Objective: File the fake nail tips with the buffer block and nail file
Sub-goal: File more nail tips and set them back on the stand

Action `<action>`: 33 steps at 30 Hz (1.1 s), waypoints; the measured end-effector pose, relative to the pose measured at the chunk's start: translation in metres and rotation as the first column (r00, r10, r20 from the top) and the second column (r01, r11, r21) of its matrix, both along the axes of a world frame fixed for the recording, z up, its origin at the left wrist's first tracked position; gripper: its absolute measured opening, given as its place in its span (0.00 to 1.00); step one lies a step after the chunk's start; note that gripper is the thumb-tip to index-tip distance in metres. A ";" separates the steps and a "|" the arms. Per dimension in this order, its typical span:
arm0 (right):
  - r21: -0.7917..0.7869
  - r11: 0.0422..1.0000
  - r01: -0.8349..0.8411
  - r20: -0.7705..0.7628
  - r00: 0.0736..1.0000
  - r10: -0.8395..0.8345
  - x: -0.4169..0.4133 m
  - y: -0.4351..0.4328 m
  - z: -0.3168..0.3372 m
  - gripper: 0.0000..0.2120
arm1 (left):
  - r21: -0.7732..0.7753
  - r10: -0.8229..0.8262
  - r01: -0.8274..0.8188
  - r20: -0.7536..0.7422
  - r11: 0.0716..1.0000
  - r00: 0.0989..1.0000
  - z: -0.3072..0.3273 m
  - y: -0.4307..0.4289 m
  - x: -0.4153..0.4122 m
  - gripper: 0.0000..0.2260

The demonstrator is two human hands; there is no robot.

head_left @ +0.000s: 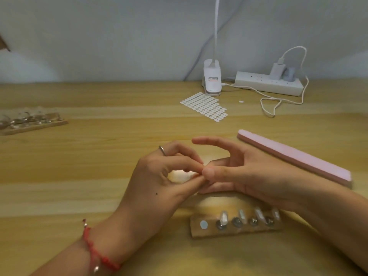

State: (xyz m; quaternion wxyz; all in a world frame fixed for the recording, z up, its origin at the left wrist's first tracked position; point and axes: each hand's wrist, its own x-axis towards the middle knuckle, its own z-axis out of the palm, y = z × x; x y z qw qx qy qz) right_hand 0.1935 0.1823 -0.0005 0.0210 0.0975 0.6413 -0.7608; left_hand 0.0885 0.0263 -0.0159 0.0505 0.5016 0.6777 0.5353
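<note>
My left hand (165,176) and my right hand (249,172) meet fingertip to fingertip above the middle of the table. The left thumb and fingers pinch a small pale fake nail tip (184,174), mostly hidden by the fingers. My right thumb and middle finger close on the same spot, while the right index finger points out straight. A long pink buffer block (294,156) lies on the table just right of my right hand, untouched. In front of my hands, a wooden holder (237,231) carries several clear nail tips on metal studs. No separate nail file is in view.
A second wooden holder (33,125) with clear tips lies at the far left. A sheet of white oval stickers (205,106) sits behind my hands. At the back right stand a white lamp clip (213,80), a power strip (268,83) and a loose white cable (278,102).
</note>
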 end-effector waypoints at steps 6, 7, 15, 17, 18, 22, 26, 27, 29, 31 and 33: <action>0.027 1.000 0.003 0.016 1.000 -0.004 0.000 -0.002 0.004 0.34 | -0.011 0.007 -0.008 -0.045 1.000 0.999 0.002 0.000 0.001 0.06; 0.027 1.000 0.009 0.012 1.000 -0.009 0.000 -0.002 0.004 0.34 | -0.009 0.007 -0.008 -0.030 1.000 1.000 0.002 0.000 0.001 0.04; 0.042 0.999 0.031 0.004 1.000 -0.031 0.000 -0.004 0.002 0.30 | -0.003 -0.002 0.002 -0.041 1.000 0.999 0.002 0.001 0.001 0.04; 0.063 0.998 0.021 0.000 1.000 -0.021 0.001 -0.003 0.003 0.31 | 0.000 -0.010 0.010 -0.043 1.000 0.999 0.001 0.001 0.001 0.04; 0.073 0.997 0.015 -0.006 1.000 -0.014 0.002 -0.003 0.003 0.31 | 0.003 -0.015 0.015 -0.046 1.000 0.999 0.001 0.001 0.001 0.03; 0.164 0.986 0.024 -0.011 1.000 -0.023 0.004 -0.006 0.004 0.32 | 0.009 -0.024 0.025 -0.055 1.000 0.998 -0.001 0.001 0.000 0.02; 0.386 0.922 -0.041 -0.018 0.998 0.052 0.010 0.005 0.029 0.35 | 0.028 -0.003 0.003 -0.004 1.000 1.000 0.002 0.001 0.001 0.04; 0.481 0.877 0.020 -0.058 0.998 0.009 0.013 0.016 0.039 0.35 | 0.033 0.011 -0.012 0.031 0.999 0.999 0.003 0.001 0.001 0.04; 0.684 0.690 0.235 -0.157 0.972 -0.176 0.020 0.044 0.056 0.32 | 0.037 0.037 -0.042 0.138 0.998 0.990 0.005 0.000 0.001 0.06; 0.879 0.418 0.232 -0.117 0.952 -0.283 0.028 0.068 0.059 0.28 | 0.053 0.038 -0.053 0.254 0.997 0.966 0.007 -0.002 0.001 0.08; 0.979 0.205 -0.002 0.071 0.940 -0.333 0.040 0.081 0.041 0.23 | 0.056 0.032 -0.051 0.300 0.997 0.953 0.008 -0.002 0.002 0.09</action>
